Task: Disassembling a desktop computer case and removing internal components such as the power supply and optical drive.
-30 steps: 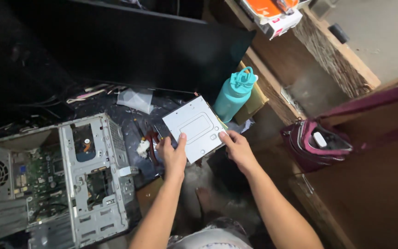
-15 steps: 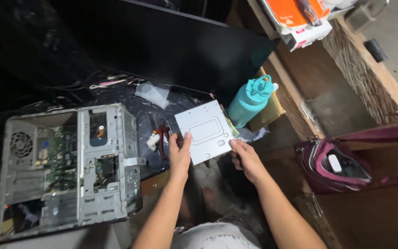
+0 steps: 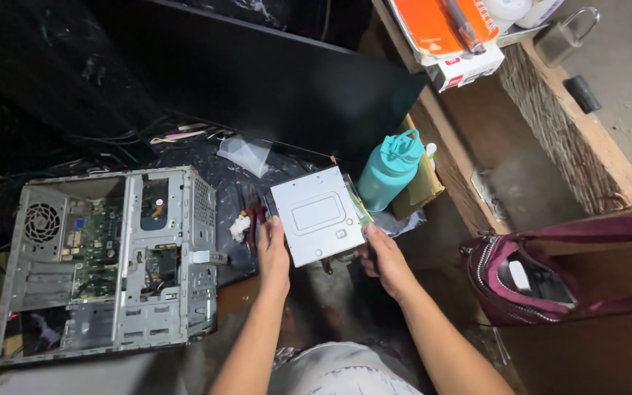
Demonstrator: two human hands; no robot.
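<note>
A flat silver metal drive [image 3: 317, 214] is held level over the near edge of the dark work surface. My left hand [image 3: 272, 249] grips its near left corner. My right hand [image 3: 379, 251] grips its near right edge. An open grey computer case [image 3: 107, 261] lies on its side to the left, showing a green board and a fan. A teal water bottle [image 3: 388, 170] stands just behind the drive on the right.
A large black monitor [image 3: 257, 80] stands at the back. Pliers with red handles [image 3: 257, 219] and a white connector [image 3: 240, 227] lie left of the drive. A maroon bag [image 3: 528, 274] sits at right. Boxes [image 3: 451, 36] and a padlock [image 3: 561, 36] rest on a wooden bench.
The view has swung, so the case shows further right and more fully. Both hands keep hold of the drive, which sits slightly lower and squarer in view.
</note>
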